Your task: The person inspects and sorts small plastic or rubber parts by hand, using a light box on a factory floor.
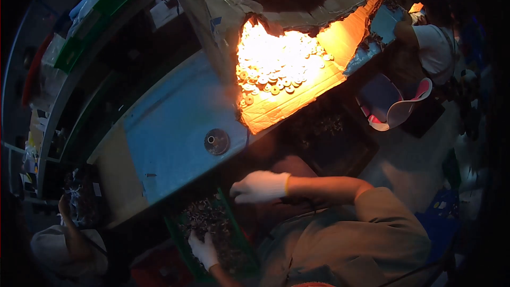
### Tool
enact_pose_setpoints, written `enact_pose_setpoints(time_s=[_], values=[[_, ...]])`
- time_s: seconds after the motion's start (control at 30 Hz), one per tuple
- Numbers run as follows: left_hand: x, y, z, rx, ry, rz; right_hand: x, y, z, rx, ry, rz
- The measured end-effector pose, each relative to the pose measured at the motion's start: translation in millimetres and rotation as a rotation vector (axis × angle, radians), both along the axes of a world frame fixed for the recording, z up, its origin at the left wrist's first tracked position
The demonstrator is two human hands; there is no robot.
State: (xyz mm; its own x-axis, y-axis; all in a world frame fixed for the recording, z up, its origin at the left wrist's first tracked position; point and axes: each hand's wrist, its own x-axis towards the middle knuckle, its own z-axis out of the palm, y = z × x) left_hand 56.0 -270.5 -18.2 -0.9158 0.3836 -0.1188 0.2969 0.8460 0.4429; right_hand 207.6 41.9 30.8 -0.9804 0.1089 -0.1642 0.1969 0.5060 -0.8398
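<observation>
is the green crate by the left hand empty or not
Not empty: small dark parts lie inside the green crate, by the gloved left hand. How full it is, I cannot tell.

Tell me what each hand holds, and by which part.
Cannot be told: the left hand is at small parts in the green crate; the right hand shows no visible object.

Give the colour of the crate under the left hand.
Green: the crate shows best in the head view.
</observation>
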Motion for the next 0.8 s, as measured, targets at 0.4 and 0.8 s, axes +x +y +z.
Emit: enact_pose_setpoints(time_s=[0.4, 0.8], values=[[-10.1, 194.4, 57.4, 0.541, -0.03, -0.362, 15.5, 296.8, 32.9, 0.994, 0.247, -0.548], [-37.5, 278.3, 26.8, 0.626, 0.094, -0.598, 15.3, 300.4, 62.8, 0.763, -0.071, -0.483]])
